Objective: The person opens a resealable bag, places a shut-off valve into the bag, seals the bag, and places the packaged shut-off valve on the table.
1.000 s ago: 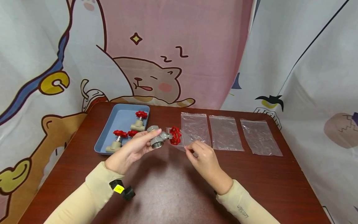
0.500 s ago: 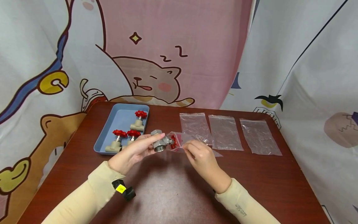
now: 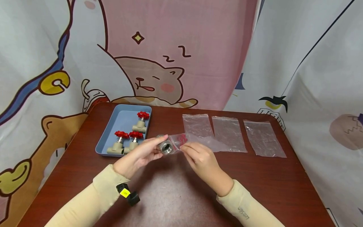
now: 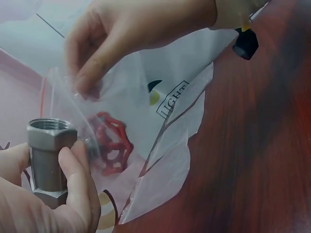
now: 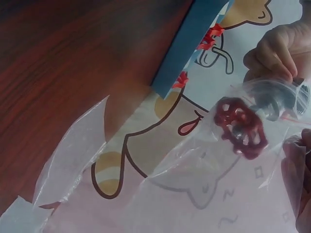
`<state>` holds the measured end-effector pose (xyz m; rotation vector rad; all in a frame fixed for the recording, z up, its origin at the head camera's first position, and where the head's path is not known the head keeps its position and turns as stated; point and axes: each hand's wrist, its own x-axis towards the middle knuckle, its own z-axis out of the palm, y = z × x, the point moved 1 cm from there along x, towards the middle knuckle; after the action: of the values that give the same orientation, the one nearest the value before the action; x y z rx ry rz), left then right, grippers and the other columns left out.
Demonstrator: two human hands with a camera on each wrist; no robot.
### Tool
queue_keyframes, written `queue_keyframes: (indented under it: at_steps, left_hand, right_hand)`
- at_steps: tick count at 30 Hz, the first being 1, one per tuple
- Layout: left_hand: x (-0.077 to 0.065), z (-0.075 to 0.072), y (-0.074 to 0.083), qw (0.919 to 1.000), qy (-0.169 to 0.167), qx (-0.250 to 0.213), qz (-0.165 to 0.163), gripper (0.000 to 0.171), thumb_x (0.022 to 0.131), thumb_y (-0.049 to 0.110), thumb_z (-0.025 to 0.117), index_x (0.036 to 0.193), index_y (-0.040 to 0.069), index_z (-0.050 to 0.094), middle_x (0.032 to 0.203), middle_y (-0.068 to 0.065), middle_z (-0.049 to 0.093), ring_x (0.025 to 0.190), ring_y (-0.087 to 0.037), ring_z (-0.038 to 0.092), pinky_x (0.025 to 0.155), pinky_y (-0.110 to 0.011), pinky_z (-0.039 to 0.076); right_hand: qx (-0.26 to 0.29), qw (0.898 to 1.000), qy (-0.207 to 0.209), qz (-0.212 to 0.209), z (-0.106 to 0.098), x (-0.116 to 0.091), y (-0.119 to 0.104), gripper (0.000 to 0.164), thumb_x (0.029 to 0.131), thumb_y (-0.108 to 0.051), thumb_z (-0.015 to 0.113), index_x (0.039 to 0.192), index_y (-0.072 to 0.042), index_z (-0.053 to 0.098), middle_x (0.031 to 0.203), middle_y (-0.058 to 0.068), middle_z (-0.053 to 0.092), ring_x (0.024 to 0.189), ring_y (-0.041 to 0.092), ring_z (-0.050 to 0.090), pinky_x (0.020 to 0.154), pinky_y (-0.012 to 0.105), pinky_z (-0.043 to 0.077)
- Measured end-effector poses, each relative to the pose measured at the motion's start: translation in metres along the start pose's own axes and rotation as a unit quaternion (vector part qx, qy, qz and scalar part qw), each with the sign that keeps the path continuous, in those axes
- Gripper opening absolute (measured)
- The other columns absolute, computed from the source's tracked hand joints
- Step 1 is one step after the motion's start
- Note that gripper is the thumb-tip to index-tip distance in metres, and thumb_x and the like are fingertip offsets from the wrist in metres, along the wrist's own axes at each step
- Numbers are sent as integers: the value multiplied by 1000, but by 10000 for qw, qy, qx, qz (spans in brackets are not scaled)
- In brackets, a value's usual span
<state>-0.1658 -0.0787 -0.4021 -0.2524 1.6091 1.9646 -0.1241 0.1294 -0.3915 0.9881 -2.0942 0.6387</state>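
Note:
A metal valve [image 4: 48, 160] with a red handwheel [image 4: 114, 145] is gripped round its body by my left hand [image 3: 141, 156]. Its handwheel lies inside a clear zip bag [image 3: 210, 142], while the threaded end nearest my left fingers stays outside the mouth. My right hand [image 3: 202, 164] pinches the bag at its opening, between thumb and fingers. In the right wrist view the red wheel [image 5: 240, 127] shows through the plastic, with the bag trailing off past it. Both hands are held above the table, close together.
On the left, a blue tray [image 3: 106, 135] holds several beige valves with red handwheels, such as this valve [image 3: 139, 126]. Three flat clear bags lie in a row to the right: one bag [image 3: 195, 124], a middle bag [image 3: 229, 134] and a far bag [image 3: 265, 138].
The bag has been drawn over the red handwheel, which was bare a second ago. My left hand has shifted slightly right with the valve, and the valve has turned, its round opening facing me.

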Motion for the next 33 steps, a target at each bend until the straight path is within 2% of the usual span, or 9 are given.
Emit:
queue_keyframes:
  at_steps: [4,9,12,16,21,27,33]
  left_hand:
    - [-1,4,-1,10000,-10,6,-9,17,92,30,58,93,13,59,71,3,60,64,-10,54,64,-21,49]
    - [-3,10,-4,9998,-119,-101,-105,28,94,37,54,89,10,60,71,1,61,62,-10,57,60,-18,49]
    - [-4,14,-6,9995,-130,-201,-190,32,94,39,53,81,12,62,68,4,60,56,-6,52,52,-13,41]
    - [-7,20,-12,9994,-157,-192,-255,34,94,41,53,73,16,60,62,8,52,51,-2,38,47,-12,27]
    - [-7,24,-17,9980,-357,-345,-379,32,96,41,49,79,15,58,68,6,53,51,-2,33,45,-12,23]
    - [-5,18,-15,9938,-735,-762,-340,30,100,39,38,89,14,52,72,5,52,51,-2,28,45,-11,22]
    - [-4,15,-13,9922,-945,-711,-386,32,101,40,36,88,15,51,72,6,51,50,-1,26,45,-11,22]
  right_hand:
    - [142,9999,62,64,0,2,-1,10,80,-3,71,90,-5,73,88,5,70,80,18,66,75,29,54]
    - [326,9991,204,152,-2,5,-2,8,81,-4,71,88,-5,73,87,5,70,78,18,66,74,29,54]
    - [422,9986,265,199,-2,6,-3,7,81,-4,71,88,-5,72,86,5,70,78,18,67,73,30,54]
    - [509,9980,231,292,-2,8,-4,5,82,-5,70,86,-5,72,85,4,70,79,18,67,74,29,54]
    - [502,9978,163,389,-3,8,-5,4,82,-5,71,85,-5,72,84,3,70,78,17,66,72,28,54]
    - [346,9986,63,383,-5,5,-1,9,79,-3,72,88,-6,72,87,3,70,80,17,67,75,29,54]
    - [348,9990,21,293,-4,2,1,12,78,-2,72,89,-6,72,89,4,70,83,18,66,78,29,53]
